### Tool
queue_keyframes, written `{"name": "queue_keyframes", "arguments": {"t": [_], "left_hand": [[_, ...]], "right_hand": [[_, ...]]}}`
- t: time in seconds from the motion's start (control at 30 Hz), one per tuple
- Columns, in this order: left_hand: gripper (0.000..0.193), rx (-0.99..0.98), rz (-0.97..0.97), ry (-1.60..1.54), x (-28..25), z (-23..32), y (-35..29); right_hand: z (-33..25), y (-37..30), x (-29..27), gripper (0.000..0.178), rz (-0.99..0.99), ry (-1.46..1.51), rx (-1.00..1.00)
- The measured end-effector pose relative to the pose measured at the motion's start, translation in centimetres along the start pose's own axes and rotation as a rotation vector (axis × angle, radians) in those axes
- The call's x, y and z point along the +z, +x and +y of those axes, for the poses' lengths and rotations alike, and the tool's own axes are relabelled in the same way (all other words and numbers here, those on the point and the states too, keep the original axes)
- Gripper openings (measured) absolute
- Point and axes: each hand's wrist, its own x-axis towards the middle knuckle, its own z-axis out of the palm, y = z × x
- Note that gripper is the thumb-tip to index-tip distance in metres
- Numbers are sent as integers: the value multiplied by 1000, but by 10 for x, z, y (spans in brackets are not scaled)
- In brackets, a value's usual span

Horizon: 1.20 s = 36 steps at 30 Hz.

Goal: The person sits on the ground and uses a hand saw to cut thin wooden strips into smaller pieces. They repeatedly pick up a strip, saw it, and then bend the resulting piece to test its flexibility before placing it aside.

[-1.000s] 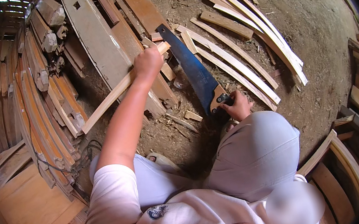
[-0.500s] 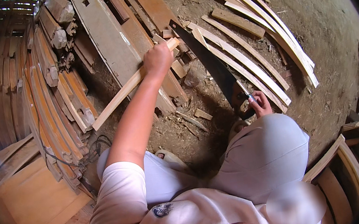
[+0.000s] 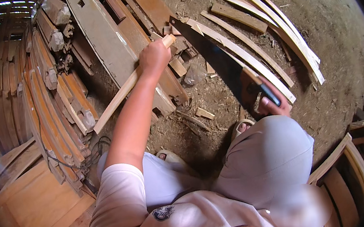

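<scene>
My left hand (image 3: 154, 57) is closed round a pale wooden strip (image 3: 119, 96) near its far end. The strip slants down to the left, over old boards on the ground. In my right hand (image 3: 278, 106) is the handle of a handsaw (image 3: 218, 60), with my fingers wrapped round it. Its wide dark blade points away and to the left, tip just past the strip's far end. A small gap shows between blade and strip end; I cannot tell the depth between them.
Several pale wooden strips (image 3: 247, 56) lie on the dirt floor to the right. Old boards (image 3: 106, 37) lie ahead. Stacked timber (image 3: 49, 115) and a wooden panel (image 3: 40, 206) are at the left. Offcuts (image 3: 204, 113) and a clear plastic scrap (image 3: 195, 74) lie before my feet.
My right hand has moved a little to the right, and the saw handle has turned. The saw tip has shifted slightly up and left. My left hand has moved slightly left with the strip.
</scene>
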Motion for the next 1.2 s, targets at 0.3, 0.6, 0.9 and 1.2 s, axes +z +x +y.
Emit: {"name": "queue_keyframes", "arguments": {"t": [0.3,0.6,0.9,1.2], "left_hand": [[28,-33,26,-32,-1,-5,-4],[26,-3,73,40,12,-14,1],[25,-26,66,-31,9,-12,-1],[26,-36,74,3,16,-15,1]], "right_hand": [[-96,30,49,46,-27,-267,-239],[-45,106,111,43,-188,-201,-268],[-46,113,117,43,-209,-228,-250],[-55,119,109,43,-250,-291,-216]]}}
